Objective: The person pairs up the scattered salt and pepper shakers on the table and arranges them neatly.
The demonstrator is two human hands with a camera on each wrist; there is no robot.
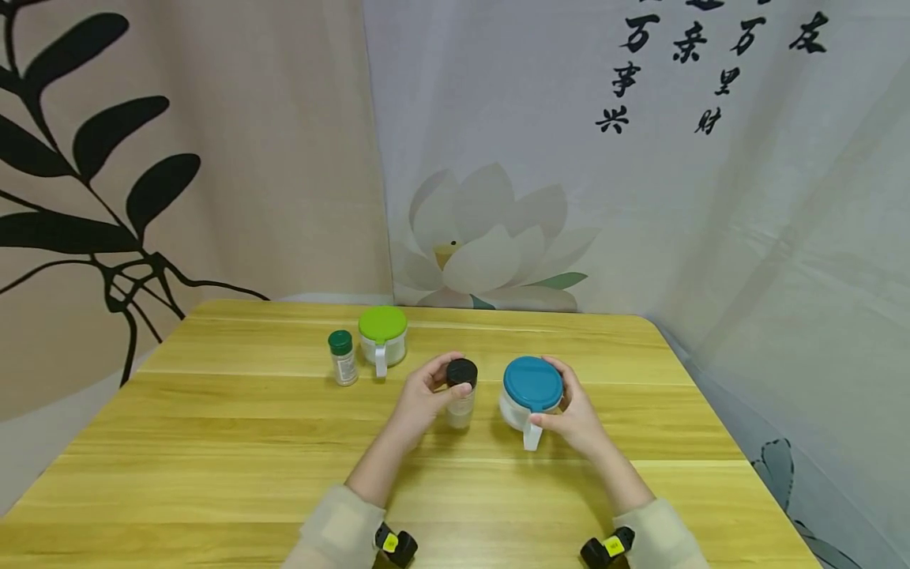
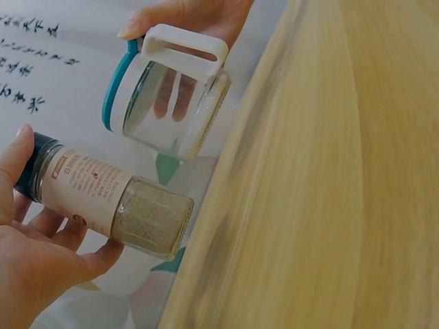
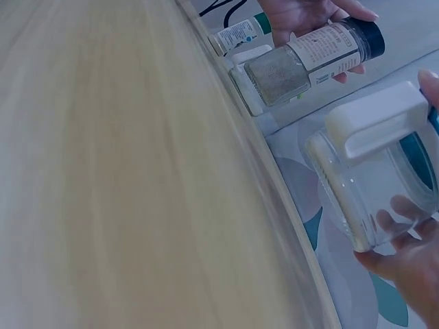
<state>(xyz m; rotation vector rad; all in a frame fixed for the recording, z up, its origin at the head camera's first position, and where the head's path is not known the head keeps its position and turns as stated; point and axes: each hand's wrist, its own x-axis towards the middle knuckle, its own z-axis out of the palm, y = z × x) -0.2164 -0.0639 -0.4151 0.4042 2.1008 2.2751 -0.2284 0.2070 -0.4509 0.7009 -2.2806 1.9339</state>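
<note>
My left hand [image 1: 419, 403] grips a spice jar [image 1: 460, 407] with a black cap, thumb on one side and fingers on the other. In the left wrist view this spice jar [image 2: 103, 195] shows a pale printed label and greyish-brown powder inside. My right hand [image 1: 579, 419] holds a clear glass jar [image 1: 513, 412] with a blue lid [image 1: 533, 383] and a white handle [image 1: 532, 436]. Fingers show through its glass in the right wrist view, and the glass jar [image 3: 370, 178] looks nearly empty. Both held jars appear raised off the table, side by side and apart.
Further back on the left of the wooden table [image 1: 235, 442] stand a small green-capped spice jar [image 1: 344, 367] and a white-handled jar with a bright green lid [image 1: 382, 324]. A printed curtain [image 1: 498, 118] hangs behind the table.
</note>
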